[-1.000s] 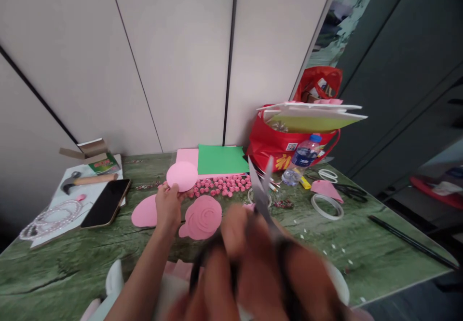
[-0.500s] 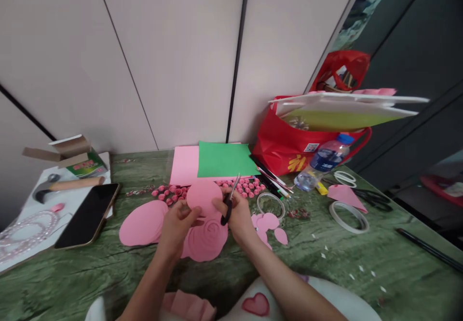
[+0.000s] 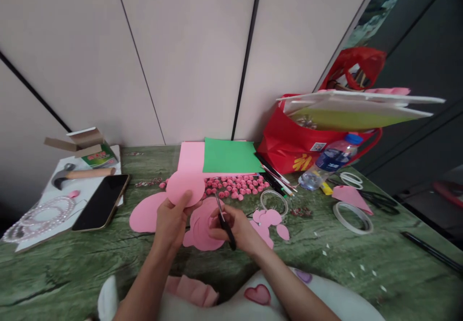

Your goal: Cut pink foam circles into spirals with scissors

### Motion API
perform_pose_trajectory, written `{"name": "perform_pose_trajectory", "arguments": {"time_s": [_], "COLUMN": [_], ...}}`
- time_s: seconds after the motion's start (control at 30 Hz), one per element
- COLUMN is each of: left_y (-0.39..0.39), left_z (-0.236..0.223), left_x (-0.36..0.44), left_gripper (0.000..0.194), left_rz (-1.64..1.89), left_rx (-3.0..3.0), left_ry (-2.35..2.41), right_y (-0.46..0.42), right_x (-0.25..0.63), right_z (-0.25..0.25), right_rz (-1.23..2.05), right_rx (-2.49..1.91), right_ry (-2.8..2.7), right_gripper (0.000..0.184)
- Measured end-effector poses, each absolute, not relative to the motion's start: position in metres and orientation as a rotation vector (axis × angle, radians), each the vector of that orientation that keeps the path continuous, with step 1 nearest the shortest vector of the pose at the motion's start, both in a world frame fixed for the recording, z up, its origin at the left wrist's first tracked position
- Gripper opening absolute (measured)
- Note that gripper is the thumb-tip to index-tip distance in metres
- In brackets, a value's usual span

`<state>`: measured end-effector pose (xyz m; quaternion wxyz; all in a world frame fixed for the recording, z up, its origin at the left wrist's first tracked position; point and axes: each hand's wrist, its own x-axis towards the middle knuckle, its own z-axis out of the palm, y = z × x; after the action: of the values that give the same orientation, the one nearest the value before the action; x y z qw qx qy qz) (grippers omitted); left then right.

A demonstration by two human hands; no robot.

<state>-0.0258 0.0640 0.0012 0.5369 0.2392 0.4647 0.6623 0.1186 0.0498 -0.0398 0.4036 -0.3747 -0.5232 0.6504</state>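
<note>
Between the thumb and fingers of my left hand (image 3: 172,222) is a round pink paper disc (image 3: 185,188), raised above the table. My right hand (image 3: 237,229) grips a pair of scissors (image 3: 224,222), black-handled, their blades pointing up and away. Beneath and between both hands lie overlapping pink paper circles (image 3: 208,239), one cut in a spiral. Left of my left hand rests a large stack of pink paper ovals (image 3: 144,215). Small pink petal-shaped pieces (image 3: 269,218) lie right of my right hand. Rows of small pink rolled paper roses (image 3: 238,183) spread behind the hands.
Green paper (image 3: 231,157) lies on pink sheets against the wall. Leftward are a phone (image 3: 101,202), a hammer (image 3: 87,174), beads (image 3: 43,219) and an opened box (image 3: 99,156). On the right stand a red bag (image 3: 278,142) and water bottle (image 3: 329,161), near tape rolls (image 3: 352,218).
My left hand has moved the pink disc left and away from the scissors. My right hand has lowered slightly, the scissors now tilting left. The view has shifted a little.
</note>
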Motion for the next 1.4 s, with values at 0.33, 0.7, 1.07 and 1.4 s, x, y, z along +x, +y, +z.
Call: {"name": "perform_pose_trajectory", "arguments": {"time_s": [0.33, 0.7, 1.07, 1.4], "left_y": [0.052, 0.052, 0.05, 0.047], "left_z": [-0.006, 0.0, -0.002, -0.004], "left_x": [-0.015, -0.014, -0.015, -0.014], "left_gripper": [0.022, 0.022, 0.023, 0.014], "left_rz": [1.388, 1.455, 1.389, 1.334], "left_rx": [0.81, 0.762, 0.793, 0.954], "left_ry": [1.229, 1.185, 1.241, 1.277], "right_y": [0.046, 0.044, 0.043, 0.043], "right_x": [0.116, 0.119, 0.116, 0.116], "right_z": [-0.032, -0.027, -0.028, -0.024], "right_rz": [1.638, 1.54, 1.593, 1.62], "right_rx": [-0.86, -0.736, -0.786, -0.732], "right_ry": [-1.398, -1.574, -1.482, -1.376], "right_gripper": [0.037, 0.056, 0.037, 0.033]}}
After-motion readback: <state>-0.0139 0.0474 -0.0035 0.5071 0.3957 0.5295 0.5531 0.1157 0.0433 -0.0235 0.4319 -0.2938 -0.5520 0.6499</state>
